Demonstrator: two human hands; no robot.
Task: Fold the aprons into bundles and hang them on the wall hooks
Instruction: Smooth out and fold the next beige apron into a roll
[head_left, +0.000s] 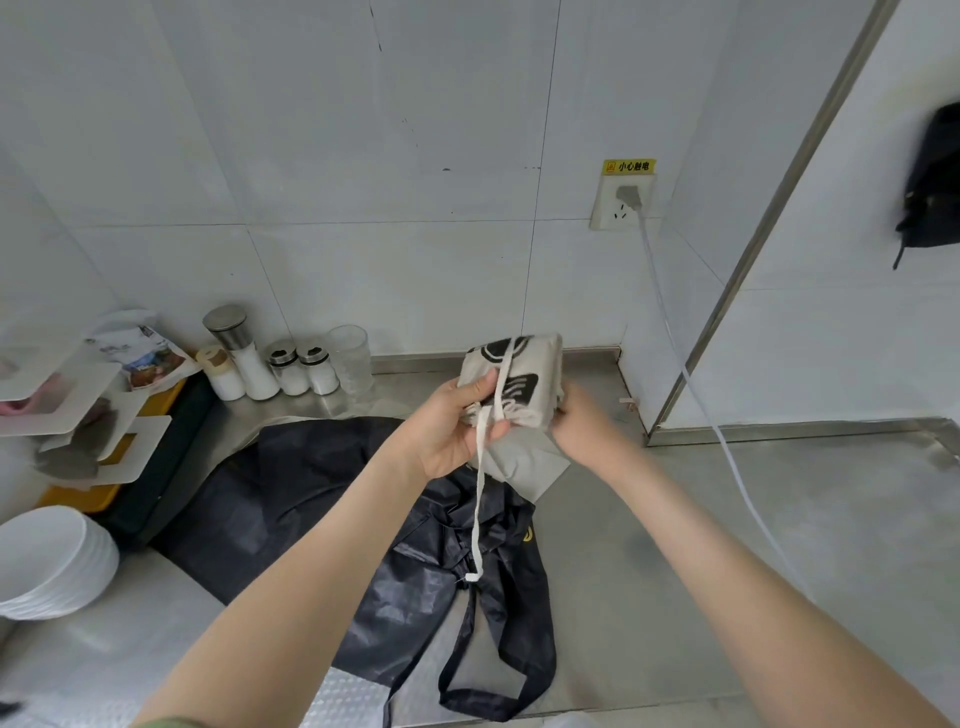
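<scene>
A cream apron bundle (519, 376) with black print is held above the steel counter, near the back wall. My left hand (457, 428) grips its left side, thumb on top beside the wrapped strap. My right hand (582, 423) holds the bundle's right end, its fingers partly hidden behind the cloth. A white strap (478, 512) runs over the bundle and hangs down from it. Below lies a black apron (322, 499) spread flat on the counter, its loop strap (488, 696) near the front edge. A black bundle (935, 182) hangs on the right wall.
Salt shakers and jars (275, 358) stand at the back left, with a white rack (78, 410) and stacked white bowls (47, 561) further left. A wall socket (621, 202) feeds a white cable (727, 457) that runs down across the counter at the right.
</scene>
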